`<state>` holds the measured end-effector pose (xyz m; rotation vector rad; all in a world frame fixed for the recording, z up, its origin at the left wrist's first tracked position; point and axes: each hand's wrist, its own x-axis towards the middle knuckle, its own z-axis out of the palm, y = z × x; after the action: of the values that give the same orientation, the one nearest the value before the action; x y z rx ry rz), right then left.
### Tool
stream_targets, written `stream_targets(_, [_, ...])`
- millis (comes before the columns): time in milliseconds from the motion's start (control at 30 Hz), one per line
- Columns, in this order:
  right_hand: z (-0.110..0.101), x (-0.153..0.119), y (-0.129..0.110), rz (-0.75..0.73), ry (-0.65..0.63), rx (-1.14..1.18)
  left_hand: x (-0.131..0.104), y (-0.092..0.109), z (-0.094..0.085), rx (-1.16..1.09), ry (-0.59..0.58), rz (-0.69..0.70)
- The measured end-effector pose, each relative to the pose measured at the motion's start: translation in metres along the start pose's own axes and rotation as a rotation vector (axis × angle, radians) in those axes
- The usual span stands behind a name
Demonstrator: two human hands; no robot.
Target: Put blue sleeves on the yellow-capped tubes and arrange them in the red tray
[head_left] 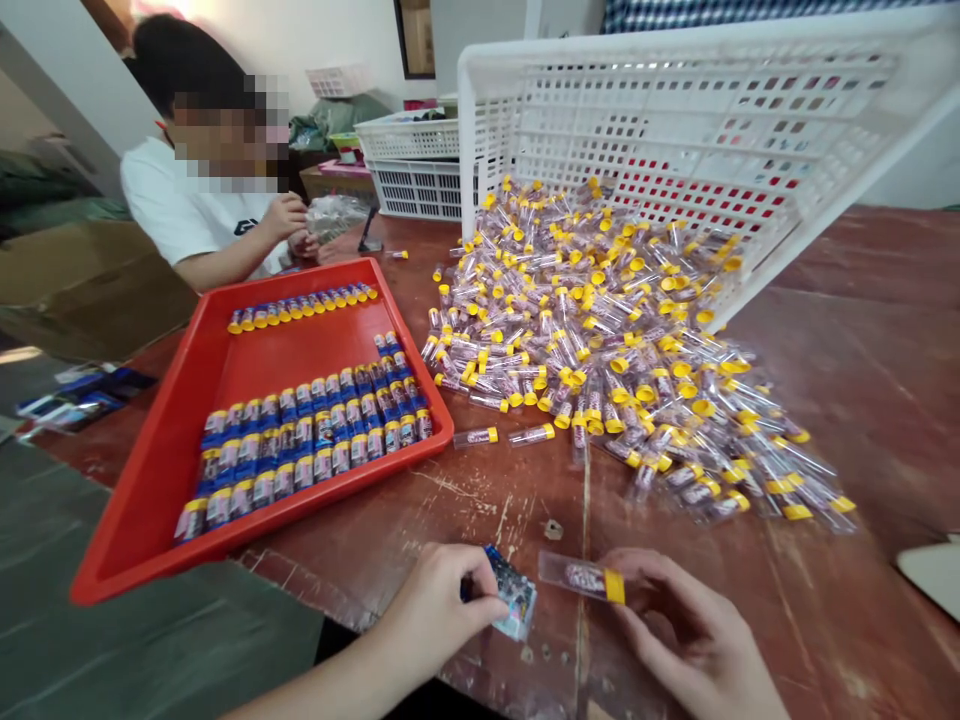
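Pinched between the thumb and fingers of my left hand [442, 600] is a small dark blue printed plastic packet [516, 598], just above the table's front edge. To its right, my right hand [686, 625] grips a clear plastic tube [574, 575] by its yellow-capped end. The tube lies nearly level, its clear end pointing left toward the packet, with a small gap between them. Two similar loose tubes, a left one [477, 437] and a right one [531, 434], lie on the table beyond my hands.
A red tray [442, 425] at left holds rows of yellow-capped tubes with blue contents. A large heap of clear tubes [570, 310] spills from a tipped white basket [480, 75]. Another person [202, 190] works at the far left, near stacked white crates [412, 185].
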<state>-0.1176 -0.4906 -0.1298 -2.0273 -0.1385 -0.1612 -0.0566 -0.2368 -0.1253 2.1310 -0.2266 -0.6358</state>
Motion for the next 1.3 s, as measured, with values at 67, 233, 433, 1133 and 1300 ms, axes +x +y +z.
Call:
stream_targets(67, [-0.001, 0.004, -0.006, -0.19, -0.075, -0.137, 0.0, 0.005, -0.003, -0.021, -0.016, -0.027])
stream_targets(233, [-0.008, 0.016, -0.014, -0.328, -0.252, -0.191, 0.001, 0.009, -0.011, -0.076, -0.047, -0.026])
stream_targets(433, [-0.009, 0.019, -0.008, -0.182, -0.14, -0.074, 0.0, 0.01, -0.015, -0.076, -0.112, -0.061])
stream_targets(1133, [0.03, 0.01, -0.01, 0.415, -0.023, 0.49, -0.012, 0.017, -0.016, -0.269, -0.16, -0.062])
stream_targets(1300, [0.033, 0.009, -0.014, 0.438, 0.02, 0.541, -0.01, 0.018, -0.016, -0.28, -0.191, 0.034])
